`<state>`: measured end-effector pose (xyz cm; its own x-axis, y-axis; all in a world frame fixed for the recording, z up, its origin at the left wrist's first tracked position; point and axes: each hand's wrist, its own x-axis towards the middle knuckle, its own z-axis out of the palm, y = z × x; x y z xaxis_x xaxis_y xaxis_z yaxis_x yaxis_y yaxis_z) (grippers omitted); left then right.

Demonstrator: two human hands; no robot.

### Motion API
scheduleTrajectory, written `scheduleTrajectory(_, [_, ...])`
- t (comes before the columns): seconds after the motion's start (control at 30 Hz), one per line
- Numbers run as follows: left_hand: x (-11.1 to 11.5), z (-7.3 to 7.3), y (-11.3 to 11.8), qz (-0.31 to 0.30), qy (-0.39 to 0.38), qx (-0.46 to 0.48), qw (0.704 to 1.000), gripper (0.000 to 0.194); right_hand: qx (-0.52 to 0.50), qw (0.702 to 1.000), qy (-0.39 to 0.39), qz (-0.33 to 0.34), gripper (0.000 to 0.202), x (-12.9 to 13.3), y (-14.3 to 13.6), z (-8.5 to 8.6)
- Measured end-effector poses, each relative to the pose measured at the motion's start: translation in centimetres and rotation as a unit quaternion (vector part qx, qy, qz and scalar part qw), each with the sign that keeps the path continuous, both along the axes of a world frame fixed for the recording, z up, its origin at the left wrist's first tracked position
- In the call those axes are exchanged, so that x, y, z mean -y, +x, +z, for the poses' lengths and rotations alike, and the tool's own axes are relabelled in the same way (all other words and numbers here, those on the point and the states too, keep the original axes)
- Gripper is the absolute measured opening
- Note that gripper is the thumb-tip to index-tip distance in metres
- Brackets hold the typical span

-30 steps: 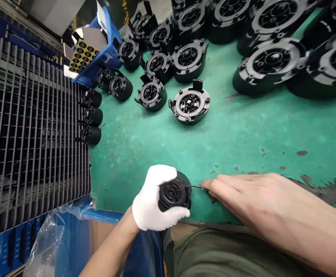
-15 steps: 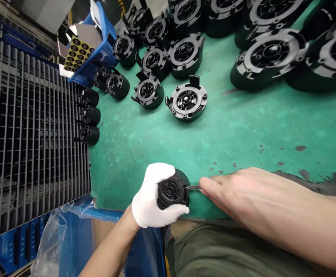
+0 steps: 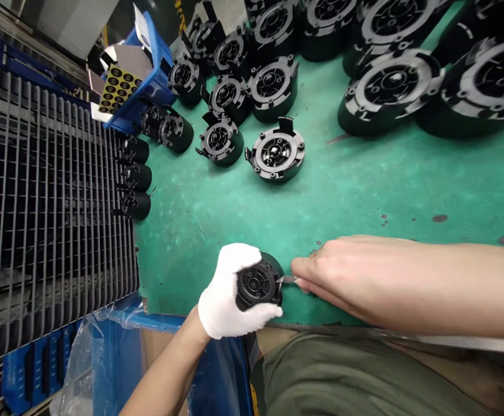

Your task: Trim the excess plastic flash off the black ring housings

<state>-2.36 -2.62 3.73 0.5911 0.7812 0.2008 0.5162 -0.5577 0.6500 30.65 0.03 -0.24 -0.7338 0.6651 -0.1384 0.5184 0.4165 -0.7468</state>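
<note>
A round black plastic housing [image 3: 257,282] rests near the front edge of the green table. My left hand [image 3: 226,294], in a white glove, is wrapped around its left side, with fingers above and thumb below. Bare and closed, my right hand [image 3: 321,268] pinches a small knife with a thin metal blade [image 3: 287,279]. The blade's tip meets the right rim of the housing. Most of the knife's handle is hidden inside my right hand.
Several similar black housings [image 3: 276,153] stand at the back and along the left edge of the green table [image 3: 234,214]. A blue bin [image 3: 159,63] holds a yellow sheet of round black stickers [image 3: 119,88]. Left is a grey wire rack [image 3: 56,202]; below, a plastic-lined blue box [image 3: 117,358].
My right hand has shifted slightly left and turned, so more of the blade's flat side shows. My left hand keeps its hold on the housing. The camera view has moved a little.
</note>
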Motion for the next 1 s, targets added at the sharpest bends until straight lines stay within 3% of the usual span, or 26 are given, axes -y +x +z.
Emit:
scheduleTrajectory(0.1, [-0.1, -0.1, 0.0, -0.003, 0.001, 0.003, 1.0, 0.105, -0.104, 0.972, -0.196, 0.082, 0.049, -3.1, 1.0, 2.1])
scheduleTrajectory(0.2, [0.1, -0.4, -0.2, 0.0, -0.001, -0.001, 1.0, 0.113, -0.142, 0.949, -0.278, 0.037, 0.053, -4.4, 1.8, 3.8])
scheduleTrajectory(0.27, [0.2, -0.6, -0.4, 0.005, 0.001, -0.005, 1.0, 0.118, -0.126, 0.965, -0.23, -0.015, 0.054, -3.2, 1.8, 4.0])
scheduleTrajectory(0.37, [0.5, -1.0, -0.6, 0.015, 0.002, 0.006, 1.0, 0.119, -0.082, 0.995, -0.034, -0.046, 0.039, 0.3, 1.0, 2.7])
scheduleTrajectory(0.43, [0.6, -1.2, -0.6, 0.023, 0.007, 0.02, 1.0, 0.114, -0.046, 0.992, 0.109, -0.031, 0.023, 2.5, 0.4, 1.6])
scheduleTrajectory(0.53, [0.8, -1.4, -0.5, 0.027, 0.023, 0.023, 0.999, 0.108, -0.001, 0.968, 0.244, -0.055, 0.031, 3.6, 0.1, 0.9])
scheduleTrajectory(0.6, [0.9, -1.5, -0.4, 0.029, 0.037, 0.026, 0.999, 0.108, -0.002, 0.96, 0.27, -0.076, 0.032, 3.1, 0.4, 1.8])
scheduleTrajectory(0.77, [1.2, -2.2, -0.4, 0.031, 0.068, 0.061, 0.995, 0.112, -0.029, 0.976, 0.217, -0.018, 0.029, 2.3, 1.5, 5.1])
scheduleTrajectory(0.87, [1.4, -2.6, -0.6, 0.018, 0.068, 0.093, 0.993, 0.11, -0.03, 0.977, 0.21, -0.009, 0.03, 3.3, 1.1, 4.8])
scheduleTrajectory(1.0, [1.9, -3.4, -0.9, -0.003, 0.073, 0.127, 0.989, 0.105, -0.041, 0.97, 0.235, -0.045, 0.03, 4.3, 0.5, 3.5])
